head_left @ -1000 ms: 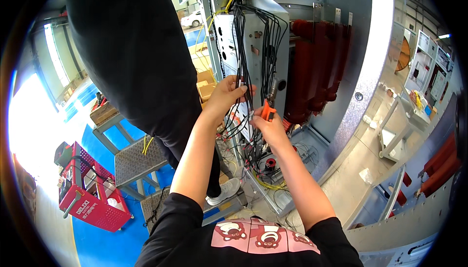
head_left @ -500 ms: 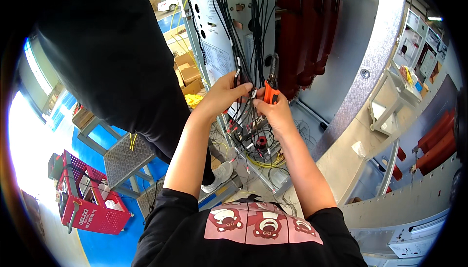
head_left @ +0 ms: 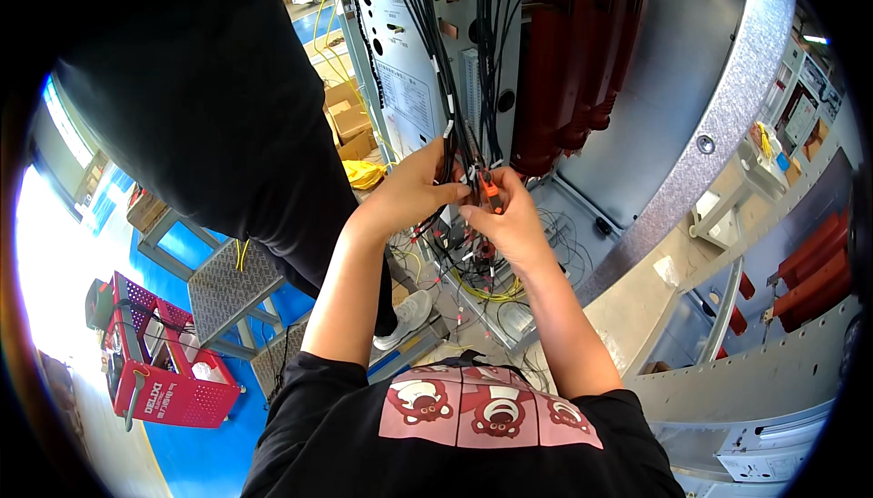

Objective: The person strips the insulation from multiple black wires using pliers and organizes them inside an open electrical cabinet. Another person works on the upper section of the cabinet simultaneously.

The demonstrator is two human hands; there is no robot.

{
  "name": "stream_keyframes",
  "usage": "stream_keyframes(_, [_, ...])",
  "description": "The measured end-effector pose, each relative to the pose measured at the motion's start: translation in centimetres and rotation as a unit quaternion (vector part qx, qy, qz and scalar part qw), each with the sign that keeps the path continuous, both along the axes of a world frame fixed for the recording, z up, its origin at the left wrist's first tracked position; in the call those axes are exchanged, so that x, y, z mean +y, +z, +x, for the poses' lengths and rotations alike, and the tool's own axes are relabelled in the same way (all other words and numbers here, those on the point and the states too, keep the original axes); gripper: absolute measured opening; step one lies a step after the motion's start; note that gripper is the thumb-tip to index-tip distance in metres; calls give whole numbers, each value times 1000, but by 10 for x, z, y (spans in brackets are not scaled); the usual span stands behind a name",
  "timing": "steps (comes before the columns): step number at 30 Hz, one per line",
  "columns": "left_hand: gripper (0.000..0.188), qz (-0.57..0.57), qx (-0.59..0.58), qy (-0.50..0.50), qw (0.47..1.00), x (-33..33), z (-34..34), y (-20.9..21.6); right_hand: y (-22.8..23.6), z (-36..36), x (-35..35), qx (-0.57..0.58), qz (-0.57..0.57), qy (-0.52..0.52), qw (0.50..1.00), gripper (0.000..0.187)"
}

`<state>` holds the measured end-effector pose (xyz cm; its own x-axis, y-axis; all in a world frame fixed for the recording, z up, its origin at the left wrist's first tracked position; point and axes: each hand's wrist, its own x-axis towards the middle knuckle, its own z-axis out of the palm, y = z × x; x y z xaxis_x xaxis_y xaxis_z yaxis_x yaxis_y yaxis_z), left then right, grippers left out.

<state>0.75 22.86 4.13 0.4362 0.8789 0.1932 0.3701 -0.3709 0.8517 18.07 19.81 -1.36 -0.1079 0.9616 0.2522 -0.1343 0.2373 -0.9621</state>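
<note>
A bundle of thin black wires (head_left: 444,80) with white marker sleeves hangs down the front of a light grey metal box (head_left: 400,89). My left hand (head_left: 420,184) is closed around the bundle at its lower part. Close beside it, my right hand (head_left: 514,221) grips an orange-handled hand tool (head_left: 492,191), tilted against the wires; its working end is hard to make out. Both thumbs point toward each other with a small gap between them. Below my hands, loose wire ends with red tips (head_left: 436,241) hang in a tangle.
Dark red ribbed insulators (head_left: 568,70) stand right of the wires inside the metal cabinet (head_left: 677,52). A person in dark trousers (head_left: 209,125) stands close on my left, by a metal step (head_left: 232,284). A red basket (head_left: 186,398) of tools sits at lower left.
The orange-handled tool has swung from upright to a leftward tilt, lower against the wires. My right hand has turned with it and shifted slightly left. The left hand keeps its hold.
</note>
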Motion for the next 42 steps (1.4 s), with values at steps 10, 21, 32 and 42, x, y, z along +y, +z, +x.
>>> stream_keyframes(10, [36, -90, -163, -32, 982, -21, -6, 2, 3, 20, -1, -56, 83, -212, 972, 30])
stream_keyframes(21, [35, -156, -196, -29, 968, -37, 1, 12, 47, -6, 0, 69, 107, -92, 988, 20])
stream_keyframes(32, [19, -53, -28, 27, 998, -53, 1, 19, 64, -19, 11, 11, 60, 10, 998, 28])
stream_keyframes(42, [38, 180, -179, -18, 967, -61, -35, 24, 98, 0, 7, 162, -32, 114, 980, 26])
